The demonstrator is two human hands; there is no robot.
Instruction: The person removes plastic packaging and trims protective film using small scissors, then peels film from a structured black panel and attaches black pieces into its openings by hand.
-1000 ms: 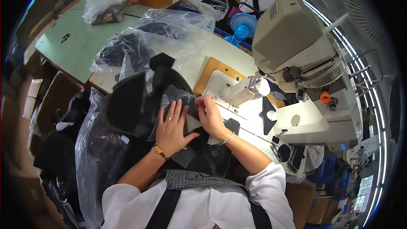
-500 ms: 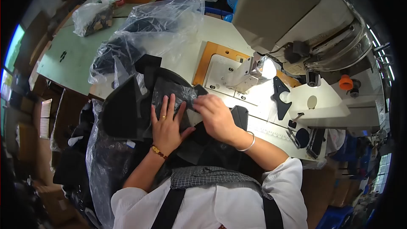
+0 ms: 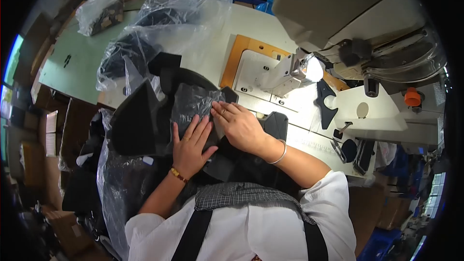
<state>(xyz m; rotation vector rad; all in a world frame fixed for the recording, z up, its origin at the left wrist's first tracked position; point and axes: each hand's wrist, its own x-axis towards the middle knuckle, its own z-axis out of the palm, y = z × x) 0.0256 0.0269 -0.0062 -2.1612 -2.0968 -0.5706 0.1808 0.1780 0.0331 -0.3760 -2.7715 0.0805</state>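
Observation:
My left hand [image 3: 190,149] lies flat with fingers spread on a dark, shiny, crinkled plastic sheet [image 3: 191,100]. That sheet rests over a black, curved, panel-like piece [image 3: 133,121] in front of me. At the sheet's right edge is my right hand [image 3: 243,129], its fingers close together and bent, the tips pressing on the sheet. Its thumb is hidden, and whatever it pinches cannot be made out. A pale grey patch [image 3: 220,126] shows between the hands. Beside my right wrist lies a black folded part [image 3: 275,124].
A sewing machine [image 3: 302,70] with its lamp lit stands to the right. Near it are a black cut-out shape [image 3: 325,104] and small tools [image 3: 343,150]. Clear plastic bags [image 3: 179,14] cover the table's back left; a filled plastic bag [image 3: 99,17] stands beyond.
My right hand's fingertips have shifted up and left along the sheet, and its fingers reach out more. My left hand stays nearly where it was. The whole view has shifted slightly.

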